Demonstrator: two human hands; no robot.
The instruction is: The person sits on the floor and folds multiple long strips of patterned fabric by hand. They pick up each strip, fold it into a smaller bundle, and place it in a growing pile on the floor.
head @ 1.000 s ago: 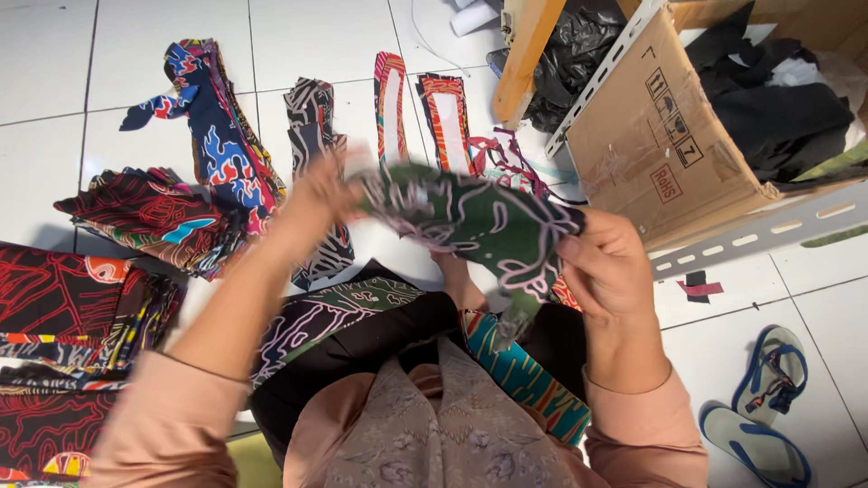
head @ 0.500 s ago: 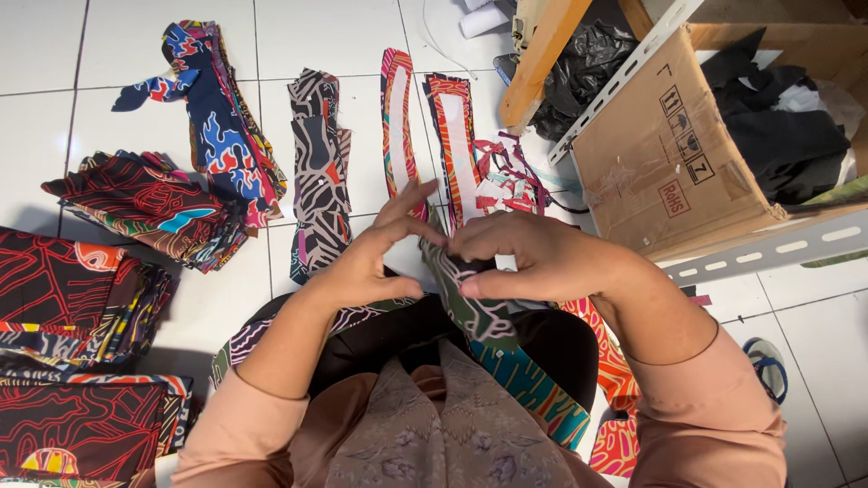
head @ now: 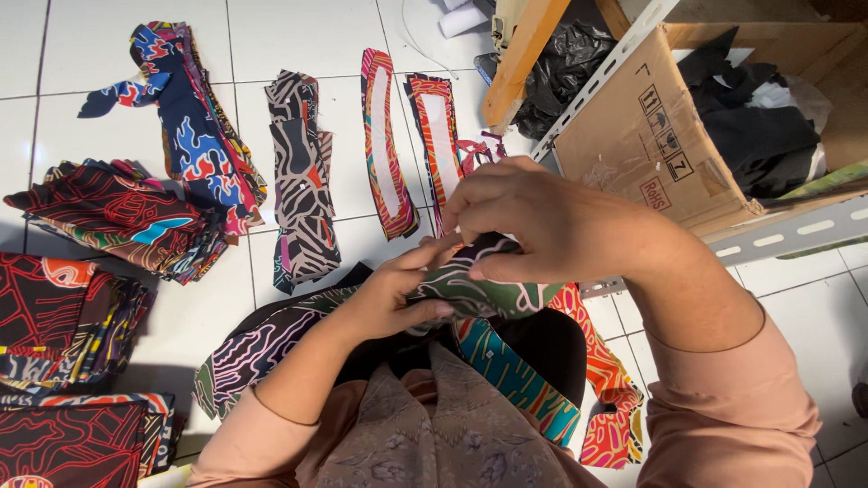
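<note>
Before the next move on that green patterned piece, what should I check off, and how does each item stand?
1. Left hand on the green patterned fabric piece: ok, fingers pinch its near edge.
2. Right hand on the same piece: ok, fingertips press from above.
3. Piece fully visible: not ok, both hands cover much of it.
4. Cut strips on the white tiled floor lie apart in rows: ok.
5. Folded red stack clear of the hands: ok.
6. Cardboard box contents: cannot tell beyond dark cloth.

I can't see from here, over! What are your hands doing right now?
Left hand and right hand both pinching the green patterned cloth strip. Strip held over the lap, above the white tiled floor. Nothing blocking; fabric piles lie off left.
</note>
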